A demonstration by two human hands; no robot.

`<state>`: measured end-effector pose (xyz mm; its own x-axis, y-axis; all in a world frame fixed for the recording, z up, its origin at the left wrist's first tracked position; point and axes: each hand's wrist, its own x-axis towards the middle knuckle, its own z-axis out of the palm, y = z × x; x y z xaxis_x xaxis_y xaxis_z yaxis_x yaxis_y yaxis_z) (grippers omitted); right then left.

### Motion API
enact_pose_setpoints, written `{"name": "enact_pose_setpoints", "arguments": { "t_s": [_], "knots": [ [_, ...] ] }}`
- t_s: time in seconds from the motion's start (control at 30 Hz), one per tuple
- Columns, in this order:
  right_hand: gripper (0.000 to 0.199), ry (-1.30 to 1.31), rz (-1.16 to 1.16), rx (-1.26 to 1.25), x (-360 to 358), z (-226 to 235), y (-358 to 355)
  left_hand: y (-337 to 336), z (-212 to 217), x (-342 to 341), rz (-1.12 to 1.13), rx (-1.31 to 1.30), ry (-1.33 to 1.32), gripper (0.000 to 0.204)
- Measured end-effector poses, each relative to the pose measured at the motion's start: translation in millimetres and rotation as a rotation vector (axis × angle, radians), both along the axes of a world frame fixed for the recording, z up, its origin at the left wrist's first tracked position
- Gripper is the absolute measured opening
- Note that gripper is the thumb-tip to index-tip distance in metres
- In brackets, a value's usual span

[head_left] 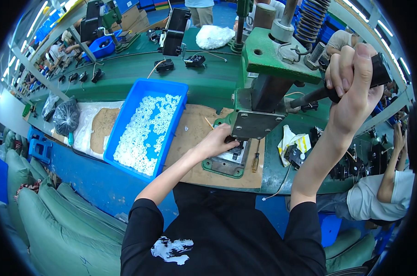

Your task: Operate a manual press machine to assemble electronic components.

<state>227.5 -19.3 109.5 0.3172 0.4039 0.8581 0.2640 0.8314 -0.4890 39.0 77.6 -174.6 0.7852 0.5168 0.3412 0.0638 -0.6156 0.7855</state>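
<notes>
In front of me stands a green hand press (282,60) with a dark metal ram block above its base plate (222,169). Raised at the right, my right hand (353,76) is wrapped round the black grip of the press lever (381,71). My left hand (217,141) reaches under the ram, fingers closed at a small black part (236,151) on the base; its fingertips are partly hidden by the press. A screwdriver with an amber handle (255,163) lies just right of the base. Left of my forearm is a blue tray (114,138) holding many small white plastic rings (144,129).
Behind the tray runs a green conveyor belt (121,76) with black wired parts (164,66). A black unit with a cable (295,155) and a yellow-white wrapper (293,138) lie right of the press. Another person (383,188) works at the right. Green sacks (66,225) sit lower left.
</notes>
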Motion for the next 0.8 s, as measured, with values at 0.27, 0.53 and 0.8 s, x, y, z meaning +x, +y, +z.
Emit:
{"name": "enact_pose_setpoints", "arguments": {
  "t_s": [0.27,0.53,0.8],
  "knots": [
    [0.042,-0.248,0.422,-0.029,24,12,2,-12,-19,-1,0.181,0.008,-0.143,0.025],
    [0.037,-0.121,1.442,-0.503,67,46,11,-15,-17,-16,0.154,0.164,-0.113,0.062],
    [0.038,-1.219,0.311,-1.027,-54,-55,-108,-19,-21,-21,0.150,0.099,-0.154,0.070]
  ]
}}
